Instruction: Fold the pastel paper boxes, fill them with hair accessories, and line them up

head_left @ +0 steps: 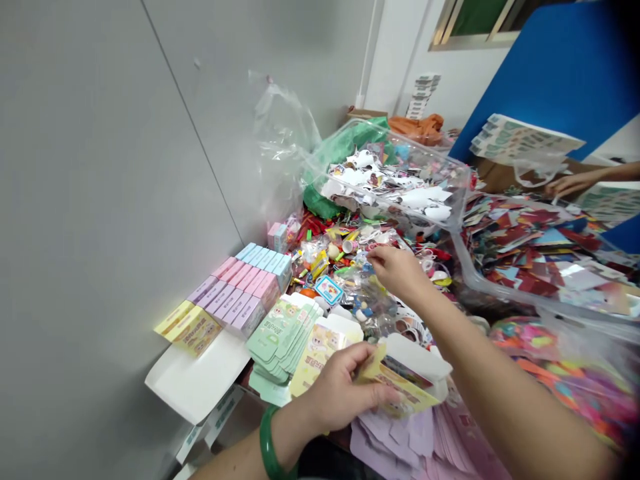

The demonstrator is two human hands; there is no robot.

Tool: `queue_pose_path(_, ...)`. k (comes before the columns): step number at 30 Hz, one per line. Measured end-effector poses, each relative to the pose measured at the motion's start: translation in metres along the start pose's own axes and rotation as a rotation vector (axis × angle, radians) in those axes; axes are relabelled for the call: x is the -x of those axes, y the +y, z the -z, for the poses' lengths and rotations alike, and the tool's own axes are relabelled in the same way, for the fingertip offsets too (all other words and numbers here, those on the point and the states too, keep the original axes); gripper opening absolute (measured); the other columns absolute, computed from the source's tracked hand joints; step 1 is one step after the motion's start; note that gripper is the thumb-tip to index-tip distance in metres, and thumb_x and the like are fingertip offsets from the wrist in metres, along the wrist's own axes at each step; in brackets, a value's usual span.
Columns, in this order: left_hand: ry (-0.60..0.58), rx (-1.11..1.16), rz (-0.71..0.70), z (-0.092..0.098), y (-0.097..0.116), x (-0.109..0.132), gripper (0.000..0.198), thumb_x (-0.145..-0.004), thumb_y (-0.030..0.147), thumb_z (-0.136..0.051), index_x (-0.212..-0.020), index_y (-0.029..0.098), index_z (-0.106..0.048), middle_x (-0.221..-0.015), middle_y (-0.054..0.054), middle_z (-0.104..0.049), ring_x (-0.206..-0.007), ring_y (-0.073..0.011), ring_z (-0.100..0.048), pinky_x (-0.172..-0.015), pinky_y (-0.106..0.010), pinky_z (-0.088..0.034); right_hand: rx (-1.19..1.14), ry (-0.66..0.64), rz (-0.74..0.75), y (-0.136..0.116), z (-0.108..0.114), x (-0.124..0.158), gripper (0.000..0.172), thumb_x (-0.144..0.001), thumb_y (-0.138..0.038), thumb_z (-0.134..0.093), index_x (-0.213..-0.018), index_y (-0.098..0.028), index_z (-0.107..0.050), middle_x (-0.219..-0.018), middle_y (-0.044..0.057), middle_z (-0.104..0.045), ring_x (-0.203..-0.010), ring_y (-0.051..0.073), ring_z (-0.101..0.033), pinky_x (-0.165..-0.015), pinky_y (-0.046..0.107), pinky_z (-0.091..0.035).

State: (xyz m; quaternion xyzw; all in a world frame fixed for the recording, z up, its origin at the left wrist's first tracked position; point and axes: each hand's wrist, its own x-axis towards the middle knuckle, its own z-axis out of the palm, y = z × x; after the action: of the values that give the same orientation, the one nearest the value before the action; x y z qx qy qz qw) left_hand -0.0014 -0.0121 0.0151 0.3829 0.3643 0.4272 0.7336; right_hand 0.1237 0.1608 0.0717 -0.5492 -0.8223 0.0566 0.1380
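My left hand point(350, 387), with a green bangle point(271, 443) at its wrist, is closed round a small yellow box point(410, 390). The box's flaps stand up at the top, and something flat and dark shows inside. My right hand point(397, 272) reaches over a pile of small toys and trinkets point(345, 250). Its fingers are pinched together at the pile; what they hold, if anything, is hidden. Flat green cartons point(283, 330) and a flat yellow carton point(317, 353) lie left of my left hand. Flat purple cartons point(390, 440) lie beneath it.
Filled boxes in blue, pink, purple and yellow point(245, 290) stand in rows by the grey wall point(100, 167). Clear bins hold white cutouts point(370, 177) and coloured cards point(530, 247). At right are a bag of bright pieces point(565, 360) and another person's hand point(570, 183).
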Motion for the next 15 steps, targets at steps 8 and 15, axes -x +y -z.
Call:
queue_pose_path(8, 0.011, 0.08, -0.063, 0.002, -0.009, -0.003, 0.039, -0.063, 0.027, -0.087, -0.095, 0.017, -0.067, -0.085, 0.001, -0.067, -0.076, -0.0103, -0.059, -0.074, -0.022, -0.047, 0.089, -0.093, -0.095, -0.013, -0.046, -0.049, 0.03, -0.085, -0.025, -0.056, -0.103, -0.008, -0.072, -0.111, 0.024, -0.069, -0.114, 0.031, -0.057, -0.086, 0.033, -0.042)
queue_pose_path(15, 0.104, 0.112, -0.087, 0.005, -0.002, -0.004, 0.04, -0.063, 0.03, -0.086, -0.091, 0.016, -0.063, -0.087, -0.001, -0.068, -0.076, -0.0115, -0.061, -0.074, -0.024, -0.049, -0.076, -0.149, -0.315, 0.009, -0.034, -0.055, 0.021, -0.075, -0.027, -0.066, -0.083, -0.01, -0.075, -0.078, 0.015, -0.072, -0.073, 0.023, -0.065, -0.063, 0.029, -0.044)
